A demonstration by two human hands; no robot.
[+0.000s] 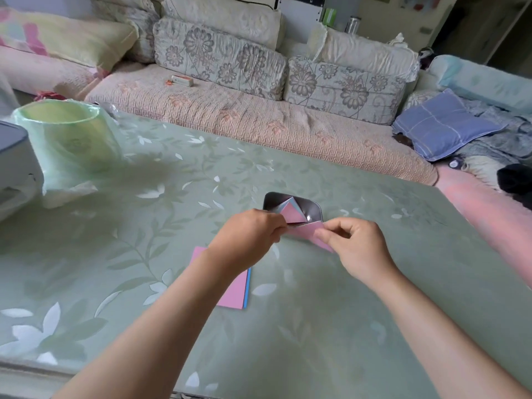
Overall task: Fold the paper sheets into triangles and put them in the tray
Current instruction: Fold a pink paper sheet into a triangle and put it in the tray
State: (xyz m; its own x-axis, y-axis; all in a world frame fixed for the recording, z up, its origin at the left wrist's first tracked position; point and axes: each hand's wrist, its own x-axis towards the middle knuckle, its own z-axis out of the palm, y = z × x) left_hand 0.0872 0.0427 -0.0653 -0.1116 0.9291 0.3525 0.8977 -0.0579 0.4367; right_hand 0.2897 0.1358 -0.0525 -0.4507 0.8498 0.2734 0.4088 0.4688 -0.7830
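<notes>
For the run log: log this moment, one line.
left hand, right hand: pinch pink sheet | tray: folded triangles | stack: on table

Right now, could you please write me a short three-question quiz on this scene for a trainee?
1. Multiple choice: what do the left hand and right hand pinch between them? A) a pink sheet B) a pen C) a pair of scissors
2. True or false: the tray is empty.
3. Fill in: under the pink top sheet of the stack on the table, an edge of ___ paper shows.

Key: 1. A. 2. False: folded triangles lie in it. 3. Blue.
</notes>
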